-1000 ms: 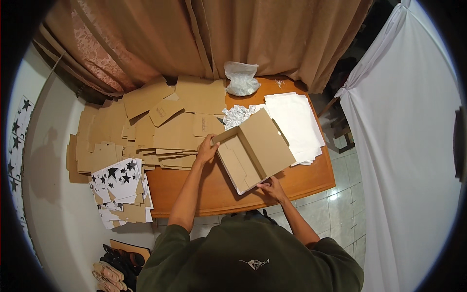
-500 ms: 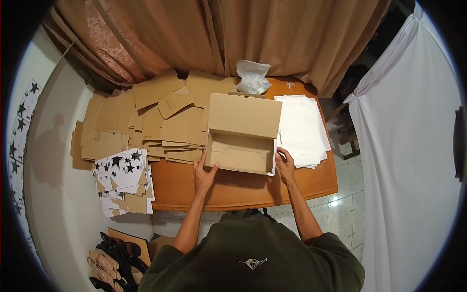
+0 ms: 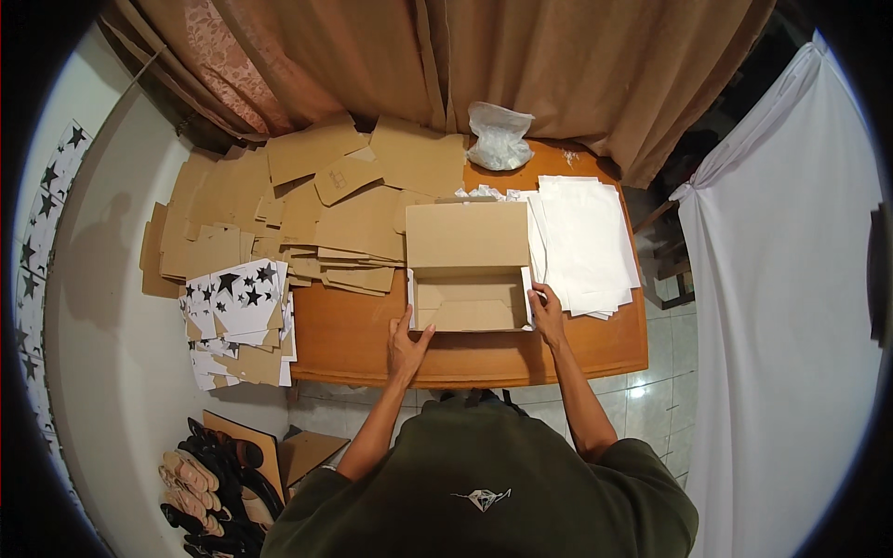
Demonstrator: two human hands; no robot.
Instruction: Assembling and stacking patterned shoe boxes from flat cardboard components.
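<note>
- Two bare hands frame an open cardboard box (image 3: 468,299) that sits on the front part of the wooden desk (image 3: 353,344), its lid flap standing up at the far side.
- Left hand (image 3: 406,349) lies on the desk at the box's near left corner, its fingers spread and its grip apart, thumb touching the front wall; it clamps nothing.
- Right hand (image 3: 547,314) rests against the box's right wall near the front corner, fingers laid along the edge; whether its grip pinches the wall I cannot tell.
- Inside the box only the brown floor and folded flaps show.
- Just right of the box lies a stack of white sheets (image 3: 584,240), touching or nearly touching its side.
- Left of the box and behind it spreads a wide heap of flat brown cardboard blanks (image 3: 279,214), overlapping one another across the desk's far left part.
- Near the desk's left front edge lies a pile of white sheets printed with black stars (image 3: 237,296), partly hanging over the rim.
- At the far edge sits a crumpled clear plastic bag (image 3: 499,136), close to the brown curtain (image 3: 521,65).
- On the floor at lower left stand several pairs of sandals (image 3: 200,484).
- White cloth (image 3: 781,307) hangs at the right.
</note>
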